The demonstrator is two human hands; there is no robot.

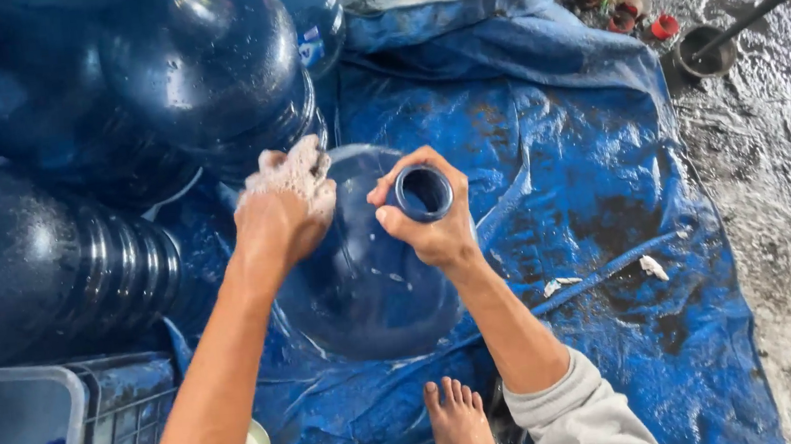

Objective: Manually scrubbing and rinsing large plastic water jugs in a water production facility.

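I am seeing 2 stacked dark jugs (110, 115) crowding the left hand (288, 204) from the left; a grey crate (94, 430) is blocking lower left. Open blue tarp (587, 182) is lying free right of the right hand (429, 218).

I see my right grip (429, 216) wrapped around the neck of a big blue water jug (363, 284) standing on a wet blue tarp (587, 182). My left grip (288, 204), covered in soap foam, presses against the jug's shoulder. More jugs (110, 115) lie stacked to the left.
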